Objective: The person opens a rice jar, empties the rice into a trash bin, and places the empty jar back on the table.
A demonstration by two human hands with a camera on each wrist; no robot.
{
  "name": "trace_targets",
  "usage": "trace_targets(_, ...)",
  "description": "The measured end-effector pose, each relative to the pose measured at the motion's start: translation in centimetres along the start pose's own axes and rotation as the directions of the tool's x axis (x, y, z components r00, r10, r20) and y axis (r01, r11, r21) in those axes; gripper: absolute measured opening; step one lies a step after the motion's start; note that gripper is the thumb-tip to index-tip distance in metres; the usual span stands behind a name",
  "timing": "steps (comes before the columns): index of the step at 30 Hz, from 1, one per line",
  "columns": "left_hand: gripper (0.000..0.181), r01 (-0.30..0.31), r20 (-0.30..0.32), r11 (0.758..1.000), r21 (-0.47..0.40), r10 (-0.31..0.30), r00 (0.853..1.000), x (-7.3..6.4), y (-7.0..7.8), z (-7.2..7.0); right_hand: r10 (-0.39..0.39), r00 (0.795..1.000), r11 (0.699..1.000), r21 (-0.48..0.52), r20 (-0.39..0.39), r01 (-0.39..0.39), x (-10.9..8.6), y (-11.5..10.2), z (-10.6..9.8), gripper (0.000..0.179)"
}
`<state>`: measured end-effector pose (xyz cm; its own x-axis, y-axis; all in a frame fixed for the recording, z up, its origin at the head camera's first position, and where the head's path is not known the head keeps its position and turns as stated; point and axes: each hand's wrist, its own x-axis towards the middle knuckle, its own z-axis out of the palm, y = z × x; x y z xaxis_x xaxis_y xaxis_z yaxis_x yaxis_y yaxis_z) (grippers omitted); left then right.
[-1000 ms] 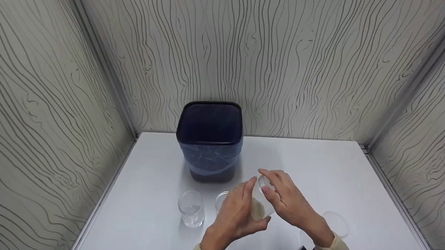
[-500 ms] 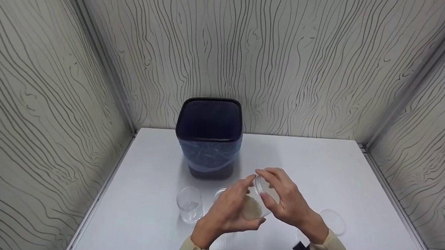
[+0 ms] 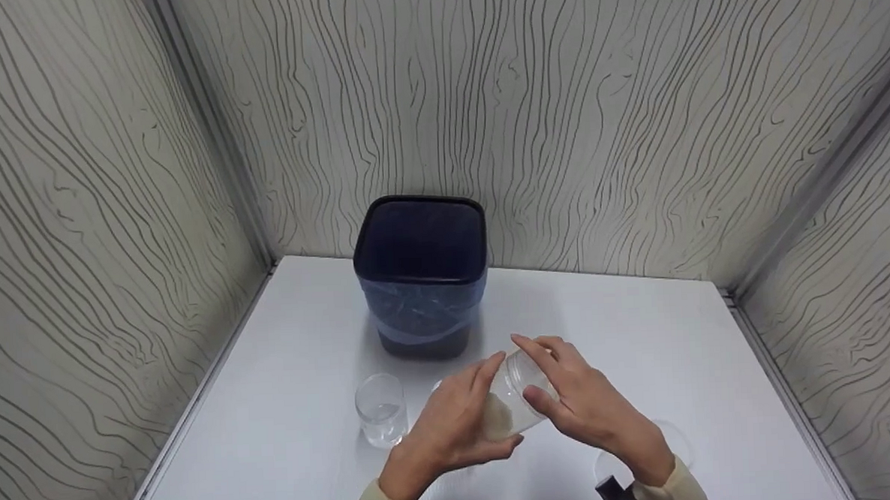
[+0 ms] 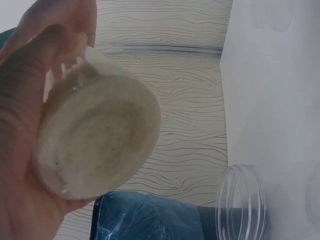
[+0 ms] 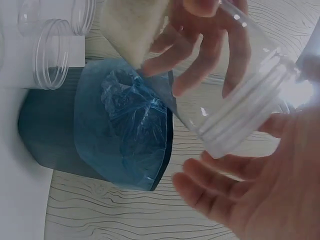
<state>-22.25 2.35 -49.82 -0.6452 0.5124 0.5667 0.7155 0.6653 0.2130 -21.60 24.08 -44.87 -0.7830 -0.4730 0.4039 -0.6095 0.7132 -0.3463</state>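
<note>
A clear jar (image 3: 505, 390) hangs tilted above the table between the two hands. My left hand (image 3: 449, 423) grips it around the base end. Pale, rice-like contents (image 3: 497, 417) lie in that end, and the left wrist view shows the jar's bottom (image 4: 102, 135) close up. At the upper right end, the thumb and fingers of my right hand (image 3: 587, 405) lie on either side of the ribbed mouth (image 5: 245, 110). The right wrist view has several right fingers reaching past this mouth, with part of the hand out of frame.
A dark bin (image 3: 425, 311) with a blue liner (image 5: 125, 120) stands behind the hands. To the left sits a clear glass (image 3: 382, 414). Another clear threaded jar (image 4: 241, 202) stands near the bin, mostly behind the left hand in the head view. Faint clear discs (image 3: 675, 443) lie at the right.
Both hands have shifted slightly left with the jar. The jar has turned a little, and more of its clear wall shows between the hands. My right hand has stayed at the mouth end.
</note>
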Motion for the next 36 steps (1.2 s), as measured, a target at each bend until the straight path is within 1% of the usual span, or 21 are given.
trace_targets(1, 0.103, 0.004, -0.007, 0.999, 0.034, -0.004, 1.000, 0.0, 0.1, 0.0, 0.046, 0.998, 0.999, -0.014, 0.031, -0.046, 0.0, -0.1, -0.1, 0.057)
trace_targets(3, 0.104, 0.004, -0.013, 0.997, 0.079, -0.003, 1.000, -0.1, 0.1, 0.2, 0.108, 0.990, 0.994, -0.029, 0.093, -0.106, 0.0, -0.2, -0.4, 0.056)
trace_targets(5, 0.103, 0.002, 0.002, 0.996, 0.092, -0.002, 1.000, -0.2, 0.1, 0.2, 0.136, 0.980, 0.991, -0.012, 0.144, -0.135, 0.1, -0.2, -0.7, 0.055)
trace_targets(7, 0.103, -0.012, 0.014, 0.996, 0.090, 0.011, 1.000, -0.3, 0.0, 0.2, 0.134, 0.976, 0.990, 0.017, 0.171, -0.138, 0.1, -0.1, -0.9, 0.056)
trace_targets(10, 0.104, -0.035, 0.031, 0.997, 0.065, 0.033, 0.999, -0.4, -0.1, 0.1, 0.102, 0.979, 0.992, 0.056, 0.175, -0.113, 0.0, -0.1, -1.2, 0.055)
trace_targets(14, 0.104, -0.056, 0.026, 0.998, 0.018, 0.055, 0.998, -0.3, -0.4, 0.0, 0.037, 0.988, 0.997, 0.066, 0.153, -0.048, 0.1, -0.3, -1.5, 0.055)
trace_targets(17, 0.103, -0.062, 0.046, 0.997, -0.051, 0.064, 0.997, -0.4, -0.5, 0.0, -0.017, 0.987, 0.996, 0.084, 0.159, 0.003, -0.1, -0.4, -1.9, 0.056)
trace_targets(19, 0.103, -0.058, 0.080, 0.990, -0.130, 0.069, 0.994, -0.4, -0.6, -0.1, -0.066, 0.983, 0.993, 0.103, 0.169, 0.049, -0.2, -0.5, -2.3, 0.057)
trace_targets(21, 0.102, -0.036, 0.126, 0.973, -0.227, 0.066, 0.990, -0.5, -0.6, -0.2, -0.113, 0.976, 0.988, 0.126, 0.185, 0.091, -0.2, -0.6, -2.7, 0.059)
trace_targets(23, 0.102, -0.010, 0.160, 0.955, -0.297, 0.060, 0.985, -0.5, -0.7, -0.3, -0.159, 0.968, 0.982, 0.132, 0.196, 0.135, -0.3, -0.7, -3.2, 0.063)
trace_targets(25, 0.101, 0.009, 0.176, 0.945, -0.327, 0.052, 0.983, -0.5, -0.6, -0.3, -0.185, 0.960, 0.979, 0.122, 0.209, 0.162, -0.3, -0.8, -3.6, 0.066)
trace_targets(27, 0.101, 0.012, 0.171, 0.948, -0.319, 0.045, 0.984, -0.5, -0.6, -0.3, -0.183, 0.956, 0.981, 0.105, 0.231, 0.163, -0.5, -0.8, -3.8, 0.071)
trace_targets(29, 0.102, 0.011, 0.156, 0.957, -0.289, 0.036, 0.987, -0.4, -0.4, -0.1, -0.152, 0.956, 0.987, 0.091, 0.253, 0.133, -0.7, -0.8, -4.0, 0.075)
trace_targets(32, 0.103, -0.001, 0.119, 0.977, -0.215, 0.027, 0.993, -0.3, 0.0, 0.3, -0.039, 0.966, 0.997, 0.071, 0.256, 0.022, -0.9, -0.9, -4.1, 0.077)
trace_targets(34, 0.104, -0.006, 0.091, 0.989, -0.147, 0.020, 0.996, -0.3, 0.3, 0.6, 0.044, 0.970, 0.998, 0.042, 0.240, -0.056, -0.9, -1.0, -4.0, 0.072)
trace_targets(36, 0.103, -0.011, 0.063, 0.997, -0.076, 0.015, 0.998, -0.2, 0.6, 0.9, 0.124, 0.965, 0.992, -0.002, 0.233, -0.127, -0.7, -1.2, -3.8, 0.065)
